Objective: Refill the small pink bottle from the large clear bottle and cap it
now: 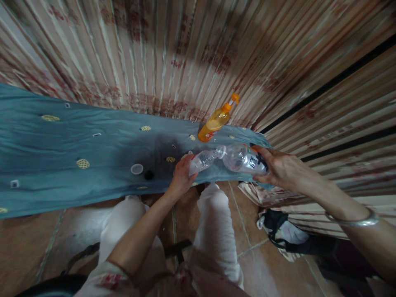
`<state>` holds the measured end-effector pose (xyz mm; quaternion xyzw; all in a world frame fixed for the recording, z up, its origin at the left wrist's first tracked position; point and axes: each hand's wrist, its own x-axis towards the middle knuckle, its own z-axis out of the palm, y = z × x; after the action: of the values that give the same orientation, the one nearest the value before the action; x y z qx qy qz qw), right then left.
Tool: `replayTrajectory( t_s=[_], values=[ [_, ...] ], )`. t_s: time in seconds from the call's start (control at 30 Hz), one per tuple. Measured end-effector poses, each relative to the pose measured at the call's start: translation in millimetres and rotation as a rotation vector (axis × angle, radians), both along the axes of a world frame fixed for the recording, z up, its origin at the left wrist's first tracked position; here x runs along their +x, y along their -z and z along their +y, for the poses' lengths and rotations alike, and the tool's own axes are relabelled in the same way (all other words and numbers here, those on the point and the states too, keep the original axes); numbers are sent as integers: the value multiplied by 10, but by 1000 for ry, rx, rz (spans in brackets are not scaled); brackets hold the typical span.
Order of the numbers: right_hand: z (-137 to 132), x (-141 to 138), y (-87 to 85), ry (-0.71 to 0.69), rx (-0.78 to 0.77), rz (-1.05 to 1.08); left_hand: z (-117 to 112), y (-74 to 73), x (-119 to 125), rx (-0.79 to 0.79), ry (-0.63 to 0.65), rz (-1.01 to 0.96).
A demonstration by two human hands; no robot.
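Note:
My left hand (182, 176) is wrapped round a small clear plastic bottle (204, 160), tilted with its open neck pointing right. My right hand (278, 168) grips a larger clear bottle (239, 158) with a dark label, lying on its side with its mouth toward the small bottle. The two bottle mouths meet above the near edge of a blue cloth (62, 144). An orange bottle with a pump top (216, 119) stands tilted behind them. A white cap (136, 168) and a small black cap (149, 175) lie on the cloth to the left of my left hand.
The blue cloth covers a long low surface running left to right. A striped curtain (173, 53) hangs behind it. My knees in white trousers (213, 222) are below, over a brown tiled floor. A dark bag (287, 235) lies on the floor at right.

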<state>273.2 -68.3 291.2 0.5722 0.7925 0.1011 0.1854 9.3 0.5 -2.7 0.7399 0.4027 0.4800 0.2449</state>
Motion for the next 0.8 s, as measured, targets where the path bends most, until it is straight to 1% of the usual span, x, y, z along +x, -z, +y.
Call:
replayTrajectory(
  t_s=[0.17,0.37,0.8],
  values=[
    [25,24,23,35,-16,-43,5,24,9,8,0,12],
    [26,55,42,9,22,-42,-1,31,21,32,-13,3],
    [9,103,95,-8,29,-14,-6,-23,2,24,-4,23]
  ],
)
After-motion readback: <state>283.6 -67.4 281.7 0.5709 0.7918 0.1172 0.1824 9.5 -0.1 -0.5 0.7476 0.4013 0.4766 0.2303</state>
